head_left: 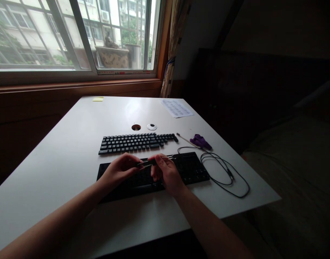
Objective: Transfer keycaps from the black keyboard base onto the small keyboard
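My right hand (167, 173) is closed around the dark middle of a wire keycap puller (146, 166). Thin wire loops stick out of that fist on both sides. At the puller's left end, my left hand (121, 167) pinches a small dark piece that looks like a keycap (140, 165); the fingers partly hide it. Both hands are just above a black keyboard (194, 167) on the white table. Behind it, loose black keycaps (127, 144) lie in rows laid out like a keyboard.
A black cable (221, 183) lies coiled at the right, near a purple cloth (201, 141) and a thin brush (185, 139). Farther back are a round table hole (136, 127), its white cover ring (152, 127), printed paper (177, 109) and a yellow note (98, 99).
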### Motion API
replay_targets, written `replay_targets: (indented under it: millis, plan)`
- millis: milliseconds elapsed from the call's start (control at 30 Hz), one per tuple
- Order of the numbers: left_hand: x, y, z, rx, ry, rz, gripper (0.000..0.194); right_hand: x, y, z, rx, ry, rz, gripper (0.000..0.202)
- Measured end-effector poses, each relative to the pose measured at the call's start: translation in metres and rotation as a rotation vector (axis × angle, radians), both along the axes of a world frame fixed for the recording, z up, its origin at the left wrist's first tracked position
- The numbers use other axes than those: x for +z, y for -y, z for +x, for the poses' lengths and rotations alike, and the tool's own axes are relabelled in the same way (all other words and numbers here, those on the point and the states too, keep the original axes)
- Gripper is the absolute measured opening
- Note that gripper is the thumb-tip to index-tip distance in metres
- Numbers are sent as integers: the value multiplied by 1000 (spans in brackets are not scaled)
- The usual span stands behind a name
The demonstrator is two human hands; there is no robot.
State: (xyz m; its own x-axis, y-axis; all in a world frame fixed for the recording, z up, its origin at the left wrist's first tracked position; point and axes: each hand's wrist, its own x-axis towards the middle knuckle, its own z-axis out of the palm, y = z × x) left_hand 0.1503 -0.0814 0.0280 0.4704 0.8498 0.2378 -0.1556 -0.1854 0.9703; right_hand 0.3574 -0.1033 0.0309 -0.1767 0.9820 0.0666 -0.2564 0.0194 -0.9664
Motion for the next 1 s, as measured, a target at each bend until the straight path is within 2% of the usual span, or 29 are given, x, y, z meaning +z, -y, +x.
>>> replay_targets:
  millis: [100,233,300,367,467,567,667,1000]
  plan:
    - [1,-2,-1,22,-10,-9,22,0,1,1,-94,42,48,36]
    - [-1,-3,-5,123,-74,40,20,2,1,9,-327,252,159,35]
    - [-1,-4,-6,149,-120,74,19,2,1,15,-428,413,274,36]
    - [-1,-4,-7,141,-154,105,18,2,2,20,-469,547,424,34]
    - [0,-3,-7,107,-184,161,17,2,3,22,-411,626,601,24]
    - [1,-2,-6,79,-191,202,18,1,5,18,-252,621,675,16]
    - [-1,-2,-5,43,-163,209,19,-2,6,13,-140,611,697,16]
    - [-10,-2,-4,44,-296,311,22,-8,5,10,-77,654,657,19]
